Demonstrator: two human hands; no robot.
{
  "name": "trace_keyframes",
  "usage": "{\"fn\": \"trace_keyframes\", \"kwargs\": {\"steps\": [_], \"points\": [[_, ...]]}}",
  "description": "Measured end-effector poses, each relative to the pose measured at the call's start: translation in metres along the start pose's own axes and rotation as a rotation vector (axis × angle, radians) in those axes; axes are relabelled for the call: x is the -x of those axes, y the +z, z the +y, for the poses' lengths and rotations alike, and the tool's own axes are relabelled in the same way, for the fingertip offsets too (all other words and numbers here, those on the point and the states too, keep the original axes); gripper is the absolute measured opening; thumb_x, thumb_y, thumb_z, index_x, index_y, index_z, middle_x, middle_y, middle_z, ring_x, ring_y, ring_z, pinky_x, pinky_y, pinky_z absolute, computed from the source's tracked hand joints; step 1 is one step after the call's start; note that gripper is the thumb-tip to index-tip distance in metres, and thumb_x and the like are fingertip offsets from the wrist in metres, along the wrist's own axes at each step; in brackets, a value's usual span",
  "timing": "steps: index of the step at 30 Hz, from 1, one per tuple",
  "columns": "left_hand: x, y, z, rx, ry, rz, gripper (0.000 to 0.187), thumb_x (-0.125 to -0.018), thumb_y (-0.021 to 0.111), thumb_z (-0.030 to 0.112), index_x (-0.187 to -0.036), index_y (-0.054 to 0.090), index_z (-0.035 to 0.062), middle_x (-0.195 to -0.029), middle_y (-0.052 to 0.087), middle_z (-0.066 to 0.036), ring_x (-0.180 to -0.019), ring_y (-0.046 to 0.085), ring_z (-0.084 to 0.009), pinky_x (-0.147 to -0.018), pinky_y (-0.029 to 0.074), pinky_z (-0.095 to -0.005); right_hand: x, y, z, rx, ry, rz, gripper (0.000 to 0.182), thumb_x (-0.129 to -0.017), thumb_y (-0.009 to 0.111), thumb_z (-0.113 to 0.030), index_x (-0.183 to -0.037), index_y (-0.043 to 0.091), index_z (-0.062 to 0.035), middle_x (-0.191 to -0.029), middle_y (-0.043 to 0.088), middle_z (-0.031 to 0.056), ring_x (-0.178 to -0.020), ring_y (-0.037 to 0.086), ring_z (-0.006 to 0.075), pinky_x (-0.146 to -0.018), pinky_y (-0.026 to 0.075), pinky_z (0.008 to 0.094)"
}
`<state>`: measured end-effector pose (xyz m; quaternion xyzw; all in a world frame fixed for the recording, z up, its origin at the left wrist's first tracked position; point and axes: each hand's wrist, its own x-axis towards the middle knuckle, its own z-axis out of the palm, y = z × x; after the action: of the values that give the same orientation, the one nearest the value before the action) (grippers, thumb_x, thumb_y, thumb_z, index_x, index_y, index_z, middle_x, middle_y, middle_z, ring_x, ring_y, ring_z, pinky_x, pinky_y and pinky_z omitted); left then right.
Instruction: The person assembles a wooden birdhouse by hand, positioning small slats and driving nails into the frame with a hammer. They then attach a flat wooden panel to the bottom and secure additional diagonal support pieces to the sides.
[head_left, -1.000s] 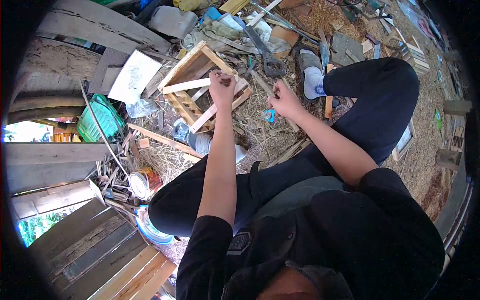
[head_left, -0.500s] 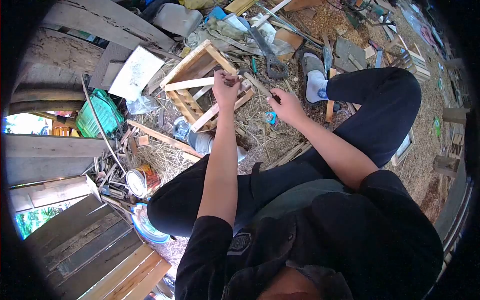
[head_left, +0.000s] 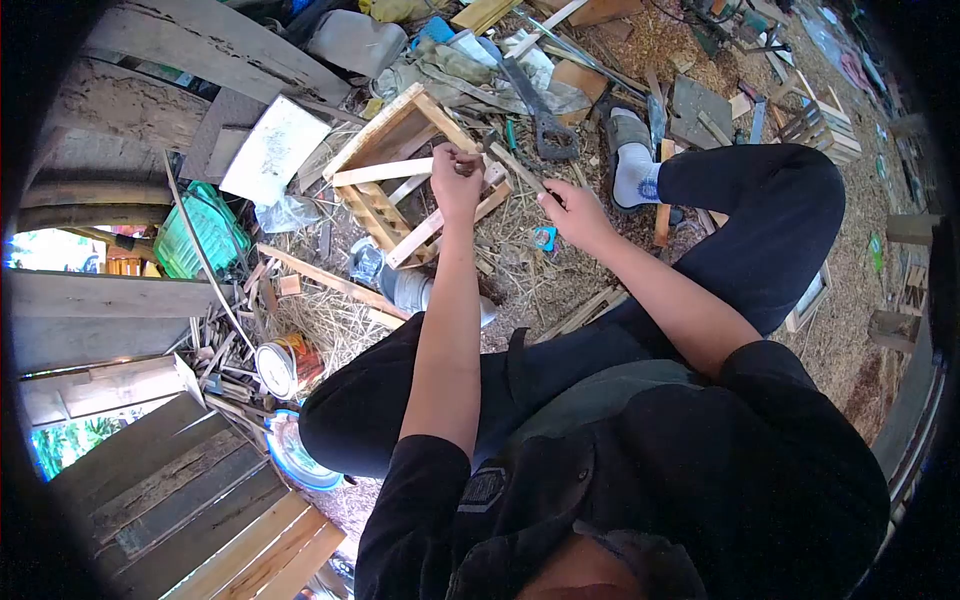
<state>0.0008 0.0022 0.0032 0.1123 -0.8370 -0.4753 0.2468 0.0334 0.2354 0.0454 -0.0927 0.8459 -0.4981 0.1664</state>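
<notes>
A small wooden crate (head_left: 375, 135) of pale slats lies tilted on the straw in front of me. My left hand (head_left: 457, 180) is closed at its near right corner, fingers pinched together; what they hold, if anything, is hidden. One pale slat (head_left: 383, 172) runs across the crate up to that hand. In my right hand (head_left: 576, 212) is the wooden handle of a hammer (head_left: 518, 169), which points up and left toward my left fingers. The hammer's head is dark and partly blurred beside the crate's corner.
A handsaw (head_left: 545, 125) lies beyond the crate, near my socked foot (head_left: 634, 170). A blue tape measure (head_left: 543, 238) rests on the straw. To the left are a green plastic basket (head_left: 190, 235), a paint can (head_left: 277, 368) and a long wood strip (head_left: 325, 280).
The whole view has shifted slightly. Both hands, the hammer and the crate keep nearly the same places relative to each other.
</notes>
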Motion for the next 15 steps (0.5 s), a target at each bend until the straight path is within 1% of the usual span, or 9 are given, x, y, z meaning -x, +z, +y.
{"fn": "trace_keyframes", "kwargs": {"steps": [3,5,6,8,9,11,12,14,15], "points": [[0.001,0.0,0.005,0.036,-0.081,-0.006,0.04,-0.081,0.081,-0.003,-0.109,0.054,0.0036,-0.087,0.07,-0.01,-0.082,0.074,-0.0191,-0.075,0.06,-0.0328,0.001,0.004,0.001,-0.005,0.013,0.006,0.034,-0.104,0.063,-0.03,-0.123,0.069,-0.0017,-0.094,0.074,0.0238,-0.088,0.072,0.0422,-0.077,0.054,0.0487],[-0.001,0.001,0.001,0.089,-0.109,-0.022,0.038,-0.081,0.08,-0.004,-0.107,0.053,0.003,-0.088,0.07,-0.011,-0.082,0.074,-0.0196,-0.074,0.06,-0.0326,-0.003,0.011,0.012,-0.044,-0.072,0.046,0.035,-0.104,0.063,-0.03,-0.125,0.07,-0.0019,-0.094,0.074,0.0238,-0.087,0.072,0.0413,-0.077,0.055,0.0475],[-0.001,0.001,0.002,0.088,-0.109,-0.02,0.038,-0.081,0.08,-0.004,-0.107,0.053,0.003,-0.088,0.07,-0.011,-0.082,0.074,-0.0196,-0.074,0.06,-0.0326,-0.004,0.012,0.013,-0.044,-0.074,0.045,0.035,-0.104,0.063,-0.03,-0.125,0.07,-0.0019,-0.094,0.074,0.0238,-0.087,0.072,0.0413,-0.077,0.055,0.0475],[-0.001,0.002,0.003,0.054,-0.016,0.018,0.039,-0.081,0.08,-0.004,-0.107,0.053,0.003,-0.088,0.069,-0.01,-0.08,0.073,-0.0188,-0.073,0.059,-0.0323,-0.004,0.015,0.016,-0.058,-0.161,0.111,0.036,-0.105,0.063,-0.029,-0.129,0.07,-0.0029,-0.096,0.074,0.0242,-0.086,0.073,0.0404,-0.077,0.055,0.0467],[0.0,0.002,0.001,0.053,-0.019,0.019,0.039,-0.081,0.08,-0.004,-0.107,0.053,0.003,-0.088,0.069,-0.01,-0.08,0.073,-0.0188,-0.073,0.059,-0.0323,-0.003,0.011,0.01,-0.058,-0.16,0.108,0.036,-0.105,0.063,-0.029,-0.129,0.07,-0.0029,-0.096,0.074,0.0242,-0.086,0.073,0.0404,-0.077,0.055,0.0467],[-0.002,0.003,-0.002,0.037,-0.139,-0.01,0.04,-0.08,0.08,-0.005,-0.108,0.052,0.003,-0.089,0.067,-0.009,-0.079,0.072,-0.0189,-0.073,0.059,-0.0319,-0.004,-0.002,-0.009,0.049,-0.048,-0.037,0.038,-0.105,0.063,-0.028,-0.131,0.069,-0.0023,-0.098,0.074,0.025,-0.087,0.073,0.041,-0.077,0.056,0.0465],[-0.003,0.004,0.001,0.038,-0.136,-0.009,0.04,-0.08,0.08,-0.005,-0.108,0.052,0.003,-0.089,0.067,-0.009,-0.079,0.072,-0.0189,-0.073,0.059,-0.0319,-0.005,0.001,-0.005,0.049,-0.051,-0.035,0.038,-0.105,0.063,-0.028,-0.131,0.069,-0.0023,-0.098,0.074,0.025,-0.087,0.073,0.041,-0.077,0.056,0.0465],[-0.001,0.004,0.006,0.12,-0.187,-0.012,0.042,-0.08,0.081,-0.004,-0.108,0.051,0.003,-0.089,0.065,-0.009,-0.078,0.071,-0.0198,-0.074,0.058,-0.0327,-0.006,0.011,0.005,-0.006,-0.197,0.108,0.036,-0.105,0.062,-0.027,-0.129,0.07,-0.0023,-0.097,0.074,0.0249,-0.087,0.072,0.0425,-0.076,0.056,0.0473],[-0.001,0.003,0.005,0.119,-0.189,-0.013,0.042,-0.08,0.081,-0.004,-0.108,0.051,0.003,-0.089,0.065,-0.009,-0.078,0.071,-0.0198,-0.074,0.058,-0.0327,-0.006,0.009,0.001,-0.007,-0.195,0.106,0.036,-0.105,0.062,-0.027,-0.129,0.07,-0.0023,-0.097,0.074,0.0249,-0.087,0.072,0.0425,-0.076,0.056,0.0473]]}}
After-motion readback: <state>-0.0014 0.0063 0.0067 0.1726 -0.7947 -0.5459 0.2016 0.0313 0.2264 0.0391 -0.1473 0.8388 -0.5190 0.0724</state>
